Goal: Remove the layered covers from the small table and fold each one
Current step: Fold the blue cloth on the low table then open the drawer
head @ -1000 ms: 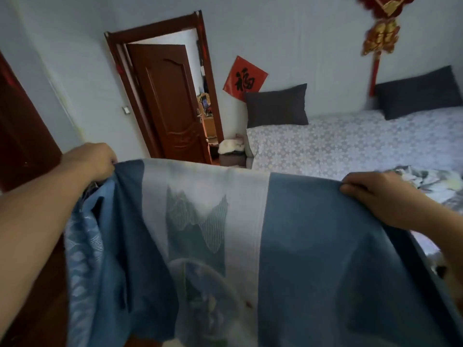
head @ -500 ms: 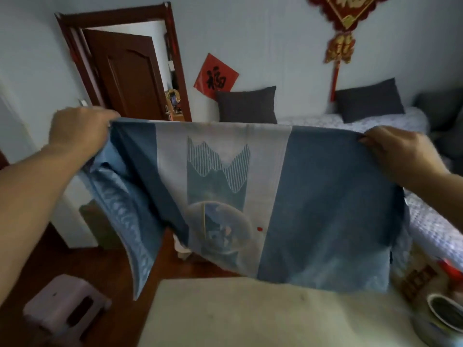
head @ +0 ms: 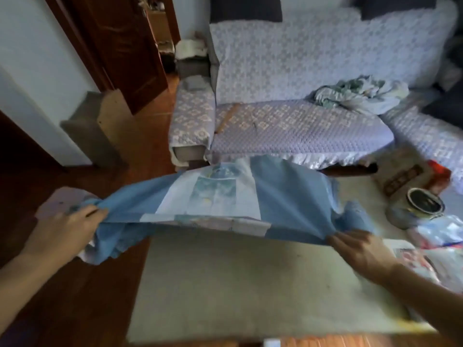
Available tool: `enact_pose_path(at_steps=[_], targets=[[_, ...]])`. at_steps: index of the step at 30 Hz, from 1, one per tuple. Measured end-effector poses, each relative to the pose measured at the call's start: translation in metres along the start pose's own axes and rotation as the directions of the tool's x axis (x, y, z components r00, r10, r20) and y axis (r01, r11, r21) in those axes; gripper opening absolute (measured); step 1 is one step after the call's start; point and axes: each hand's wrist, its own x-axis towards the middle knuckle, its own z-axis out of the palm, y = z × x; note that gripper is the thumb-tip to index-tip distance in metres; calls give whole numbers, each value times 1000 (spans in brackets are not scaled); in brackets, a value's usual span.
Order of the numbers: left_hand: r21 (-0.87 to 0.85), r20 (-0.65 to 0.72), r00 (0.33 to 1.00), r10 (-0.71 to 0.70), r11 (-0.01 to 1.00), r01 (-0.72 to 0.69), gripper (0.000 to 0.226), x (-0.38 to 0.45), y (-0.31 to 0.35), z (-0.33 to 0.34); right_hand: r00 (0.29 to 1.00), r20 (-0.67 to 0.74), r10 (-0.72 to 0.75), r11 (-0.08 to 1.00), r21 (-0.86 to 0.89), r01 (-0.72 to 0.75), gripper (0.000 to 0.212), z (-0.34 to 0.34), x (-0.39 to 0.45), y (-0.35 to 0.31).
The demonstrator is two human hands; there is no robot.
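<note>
A blue and white cover point(head: 283, 196) with a pale printed panel stretches almost flat above the far half of the small table point(head: 238, 291). My left hand point(head: 66, 229) grips its bunched left end, out past the table's left edge. My right hand point(head: 360, 249) pinches the right corner over the table. The cover's far edge dips toward the table's far side. The table top below shows a pale beige surface. A crumpled grey-green cloth point(head: 360, 95) lies on the sofa.
A patterned sofa point(head: 300, 126) stands just beyond the table. On the table's right side sit a round tin point(head: 423, 204), a cardboard box point(head: 403, 176) and plastic bags point(head: 438, 231). A small stool point(head: 62, 199) is on the wooden floor at left, near the brown door point(head: 120, 46).
The cover hung upright at chest height; now both hands have brought it down and laid it out flat over the table. My view has tilted downward.
</note>
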Motion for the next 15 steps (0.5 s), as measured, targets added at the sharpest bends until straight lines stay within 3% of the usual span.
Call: enact_pose_path(at_steps=[2,3,6,8,10,12,15], targets=[[8,73,997,14,1000,-14,61,-25,34,32,965,216,147,981,96,-171,24,74,-44,-47],[12,85,996,34,999,-35,57,-32,48,51,915,338,218,951,136,-277,29,110,-63,-74],[-26,229,966,124,992,-121,50,-38,98,84,619,701,355,783,139,-606,36,190,-94,-161],[-19,288,931,224,973,-228,47,-42,145,91,450,825,341,633,152,-759,50,208,-98,-214],[55,444,841,310,927,-371,44,-44,198,79,305,908,286,419,167,-892,53,200,-94,-241],[87,511,788,343,892,-444,42,-47,226,83,218,929,298,257,142,-956,49,193,-104,-246],[62,529,793,303,918,-392,50,-43,258,83,-17,926,377,-3,-17,-1000,47,186,-146,-219]])
